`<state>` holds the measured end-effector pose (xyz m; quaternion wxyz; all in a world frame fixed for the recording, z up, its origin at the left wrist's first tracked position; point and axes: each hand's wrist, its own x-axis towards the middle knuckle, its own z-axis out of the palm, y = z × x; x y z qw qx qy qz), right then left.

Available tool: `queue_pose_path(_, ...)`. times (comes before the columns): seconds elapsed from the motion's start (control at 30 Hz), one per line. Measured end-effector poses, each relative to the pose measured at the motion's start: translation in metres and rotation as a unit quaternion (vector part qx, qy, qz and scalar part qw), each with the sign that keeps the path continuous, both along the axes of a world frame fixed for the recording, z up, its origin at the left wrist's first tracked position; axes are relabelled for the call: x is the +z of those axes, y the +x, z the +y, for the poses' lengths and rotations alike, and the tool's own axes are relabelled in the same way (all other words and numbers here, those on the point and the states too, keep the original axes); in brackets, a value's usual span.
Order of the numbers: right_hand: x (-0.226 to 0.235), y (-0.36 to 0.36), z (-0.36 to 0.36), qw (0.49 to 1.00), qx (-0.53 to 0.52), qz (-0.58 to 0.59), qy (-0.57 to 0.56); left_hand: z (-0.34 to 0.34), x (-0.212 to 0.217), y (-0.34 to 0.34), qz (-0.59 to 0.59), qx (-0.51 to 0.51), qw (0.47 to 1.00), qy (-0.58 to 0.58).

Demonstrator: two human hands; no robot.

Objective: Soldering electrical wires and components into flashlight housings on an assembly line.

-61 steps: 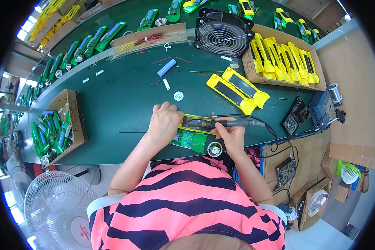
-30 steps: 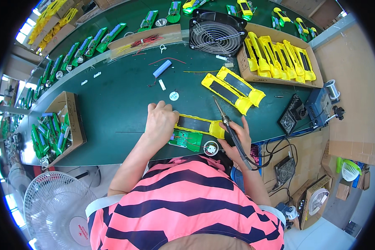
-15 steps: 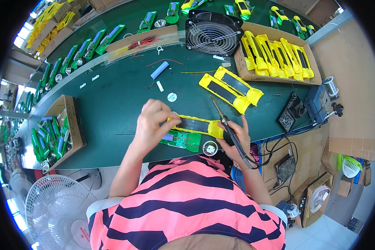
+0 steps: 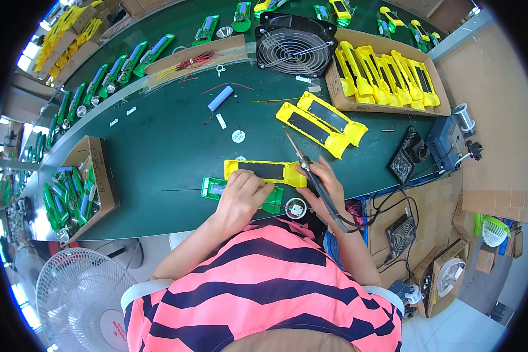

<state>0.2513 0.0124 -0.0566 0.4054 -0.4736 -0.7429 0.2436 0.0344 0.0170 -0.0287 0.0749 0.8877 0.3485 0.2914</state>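
Observation:
My right hand point(image 4: 324, 190) grips a soldering iron point(image 4: 315, 182), its tip pointing up and to the left, away from me. The same hand's fingers are at the wide end of a yellow plastic shell point(image 4: 293, 173) with a dark panel inside. My left hand point(image 4: 240, 202) is closed, fingertips together, over a green housing point(image 4: 272, 202) just on the near side of the shell. What those fingers pinch, if anything, is hidden. A blue battery cell point(image 4: 217, 189) shows in the housing left of my hand. A round silver lamp cup point(image 4: 296, 207) lies at its right, with a red wire leading toward the housing.
Two more yellow shells point(image 4: 310, 130) lie beyond the iron. A carton point(image 4: 387, 108) of yellow shells and a black fan point(image 4: 296, 51) stand at the back. A loose blue cell point(image 4: 220, 98) lies mid-table. A carton of green housings point(image 4: 102, 182) stands left, a soldering station point(image 4: 446, 144) right.
My left hand has come down and right, from the yellow shell's left end to over the green housing. The shell has shifted left and levelled. My right hand still holds the iron.

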Motion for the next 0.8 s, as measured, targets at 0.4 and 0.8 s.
queue_pose_path(0.4, 0.028, 0.022, 0.009, 0.994, 0.029, 0.057, 0.091, 0.025, -0.008, 0.019, 0.054, 0.134, 0.98, -0.133)
queue_pose_path(0.8, 0.004, 0.014, 0.005, 0.935, 0.003, 0.301, -0.187, 0.029, -0.006, 0.02, 0.04, 0.129, 0.98, -0.144)
